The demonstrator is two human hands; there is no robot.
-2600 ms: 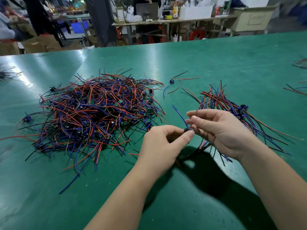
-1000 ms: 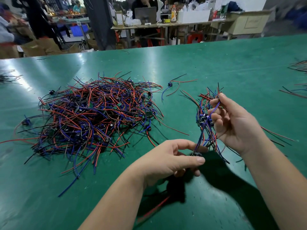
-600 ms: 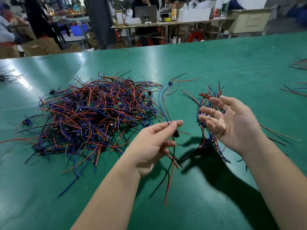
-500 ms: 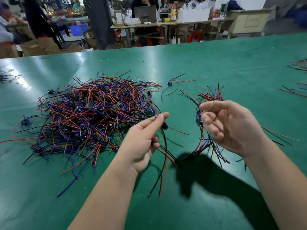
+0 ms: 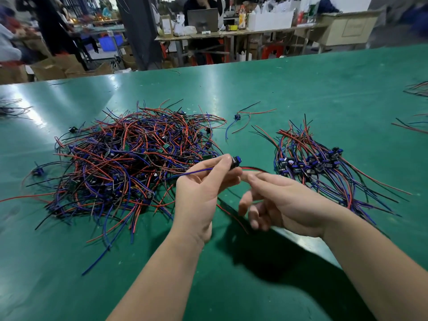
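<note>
Module [image 5: 235, 161] pinched between thumb and forefinger of my left hand [image 5: 201, 205], held off the green table [image 5: 301, 89], just right of the tangled pile [image 5: 129, 163]. Long axis of the piece runs left-right. Blue lead [image 5: 196, 172] trails left past my left hand toward the pile. Red and black leads [image 5: 253, 169] go right, then drop behind my right hand [image 5: 284, 202]. Right hand is loose, fingers relaxed and spread, gripping nothing I can see. Its index tip sits just right of the module, close to my left fingers. Sorted bundle [image 5: 324, 163] lies right and slightly far of that hand, modules lined up across its middle. Judgement: right hand is nearer both the red/black leads and the bundle, so the handover should go left to right, leads first. Risk: blue lead snags the pile.
</note>
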